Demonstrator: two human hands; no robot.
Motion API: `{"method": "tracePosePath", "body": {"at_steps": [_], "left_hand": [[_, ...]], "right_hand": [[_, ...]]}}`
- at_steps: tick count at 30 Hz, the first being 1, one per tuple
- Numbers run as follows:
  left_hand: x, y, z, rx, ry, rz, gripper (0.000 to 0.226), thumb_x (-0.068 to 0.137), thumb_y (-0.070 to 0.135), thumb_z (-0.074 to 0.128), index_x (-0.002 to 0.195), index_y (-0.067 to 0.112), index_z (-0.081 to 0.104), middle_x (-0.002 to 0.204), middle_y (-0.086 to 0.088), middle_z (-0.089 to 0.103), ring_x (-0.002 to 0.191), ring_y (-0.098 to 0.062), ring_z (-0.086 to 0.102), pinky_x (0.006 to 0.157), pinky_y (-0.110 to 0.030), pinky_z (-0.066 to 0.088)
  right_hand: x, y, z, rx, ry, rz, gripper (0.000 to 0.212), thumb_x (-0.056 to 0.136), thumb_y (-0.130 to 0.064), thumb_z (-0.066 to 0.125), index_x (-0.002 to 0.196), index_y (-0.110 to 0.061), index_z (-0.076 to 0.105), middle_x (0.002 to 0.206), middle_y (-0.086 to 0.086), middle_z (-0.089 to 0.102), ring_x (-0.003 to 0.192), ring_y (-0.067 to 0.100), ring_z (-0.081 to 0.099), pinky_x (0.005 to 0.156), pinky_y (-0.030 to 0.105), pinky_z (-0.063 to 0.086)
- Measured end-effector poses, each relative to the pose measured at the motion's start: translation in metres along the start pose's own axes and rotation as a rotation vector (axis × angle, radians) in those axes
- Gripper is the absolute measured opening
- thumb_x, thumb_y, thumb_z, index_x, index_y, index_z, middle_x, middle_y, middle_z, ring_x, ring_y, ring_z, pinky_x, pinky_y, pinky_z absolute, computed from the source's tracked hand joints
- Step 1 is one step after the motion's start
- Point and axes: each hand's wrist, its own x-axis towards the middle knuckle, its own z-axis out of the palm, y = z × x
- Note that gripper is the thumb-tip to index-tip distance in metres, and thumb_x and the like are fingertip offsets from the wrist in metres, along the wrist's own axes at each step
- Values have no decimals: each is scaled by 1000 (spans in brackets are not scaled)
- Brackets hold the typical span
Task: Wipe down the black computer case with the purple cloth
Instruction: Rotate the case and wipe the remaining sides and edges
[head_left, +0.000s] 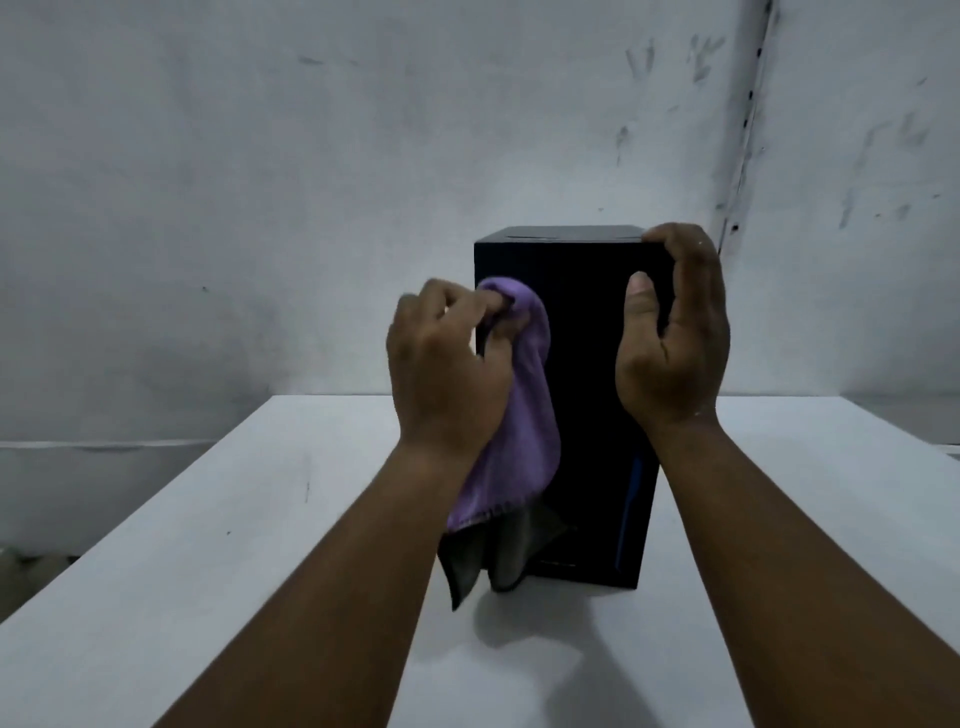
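The black computer case (587, 374) stands upright on the white table (218, 519), a little right of centre. My left hand (447, 369) is shut on the purple cloth (519, 415) and holds its bunched top against the case's front face near the left edge. The cloth hangs down from my hand, and its darker grey underside (483, 556) shows at the bottom, just above the table. My right hand (675, 332) grips the case's top right corner, fingers over the top edge and thumb pressed on the front face.
A scuffed grey wall (311, 182) rises close behind the table's far edge. A pale vertical strip (748, 119) runs down the wall at the right. The table falls away on its left side to a lower ledge (78, 457).
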Motion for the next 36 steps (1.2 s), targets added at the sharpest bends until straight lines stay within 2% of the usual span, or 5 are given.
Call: {"method": "tracePosePath", "body": {"at_steps": [6,13,23,33,36], "left_hand": [[0,21,10,1,-9,29,10,86,22,78,93,15,77,90,-4,61,84,-27,55,73,-40,47],[-111,-15,12,57,-324,356,11,94,21,71,86,15,73,86,-5,61,75,-26,51,63,-41,43],[10,20,16,-4,40,71,12,88,24,77,94,14,79,87,-2,63,82,-23,54,72,-37,44],[-93,7,21,60,-267,376,11,95,22,72,87,15,74,84,-4,61,75,-26,50,64,-44,43],[-73,6,19,53,-204,289,10,93,24,71,87,17,75,84,-3,61,76,-27,52,66,-41,41]], "right_hand": [[0,0,0,-13,12,-10,28,99,-4,51,125,-2,58,128,9,59,120,6,49,104,24,40],[0,0,0,-21,5,3,29,99,-6,50,127,-4,58,129,6,58,118,-2,46,104,26,41],[0,4,1,-27,10,-5,31,98,-8,51,128,-5,58,131,6,58,118,-10,42,101,19,37],[-2,2,1,-23,-14,37,36,99,-12,47,133,-9,57,137,1,55,120,-10,41,103,17,33],[-1,2,1,-18,-11,35,36,98,-12,47,132,-8,57,137,2,56,120,-10,41,104,19,34]]}}
